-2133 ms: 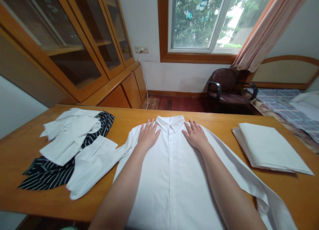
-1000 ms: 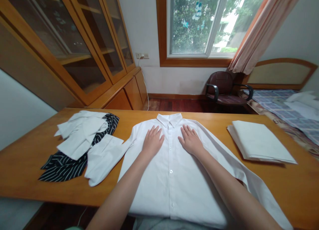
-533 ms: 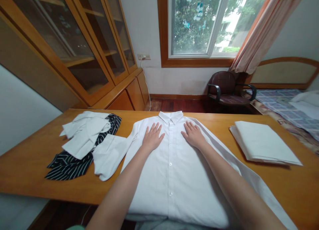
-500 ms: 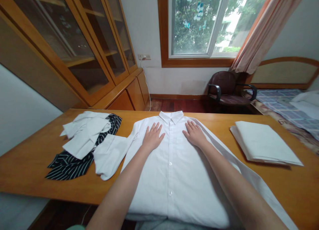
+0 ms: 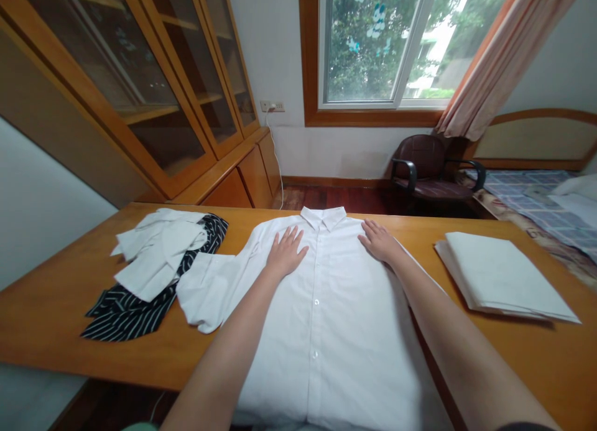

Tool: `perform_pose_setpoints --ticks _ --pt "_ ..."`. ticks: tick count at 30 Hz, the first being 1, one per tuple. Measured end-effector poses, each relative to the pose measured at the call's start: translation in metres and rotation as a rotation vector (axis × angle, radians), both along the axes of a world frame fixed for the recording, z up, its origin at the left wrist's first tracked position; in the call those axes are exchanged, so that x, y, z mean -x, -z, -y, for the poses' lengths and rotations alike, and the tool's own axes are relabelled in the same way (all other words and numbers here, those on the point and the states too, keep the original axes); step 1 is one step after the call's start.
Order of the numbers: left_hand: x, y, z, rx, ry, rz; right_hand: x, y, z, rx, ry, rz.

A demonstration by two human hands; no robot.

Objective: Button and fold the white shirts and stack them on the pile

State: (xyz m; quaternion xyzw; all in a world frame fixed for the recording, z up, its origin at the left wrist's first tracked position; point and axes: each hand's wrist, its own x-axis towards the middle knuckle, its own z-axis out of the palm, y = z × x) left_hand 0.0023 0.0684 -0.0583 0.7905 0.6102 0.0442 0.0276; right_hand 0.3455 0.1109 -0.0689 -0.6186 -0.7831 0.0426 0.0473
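Both the left hand [image 5: 286, 253] and the right hand [image 5: 379, 240] lie palm down, fingers extended, gripping nothing, on a white shirt [image 5: 326, 294] that fills the centre and lower middle of the frame, collar toward the top. One sits left of the buttons, the other at the shoulder on the right. Black striped cloth [image 5: 128, 322] lies at left, folded white cloth [image 5: 506, 272] at right, all on a wooden table [image 5: 41, 319]

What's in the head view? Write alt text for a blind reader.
A left hand and right hand rest palm down on a white shirt spread over a wooden table. Crumpled white cloth on striped cloth lies at left, a folded white bundle at right.
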Motion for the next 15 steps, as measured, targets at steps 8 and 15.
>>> perform_pose_setpoints --ticks 8,15 --pt "0.003 0.001 -0.012 0.011 -0.027 -0.023 0.002 0.003 -0.022 0.011 -0.045 -0.003" --pt "0.005 0.001 -0.018 0.009 -0.039 -0.032 0.001 0.007 -0.034 -0.019 -0.079 -0.019"
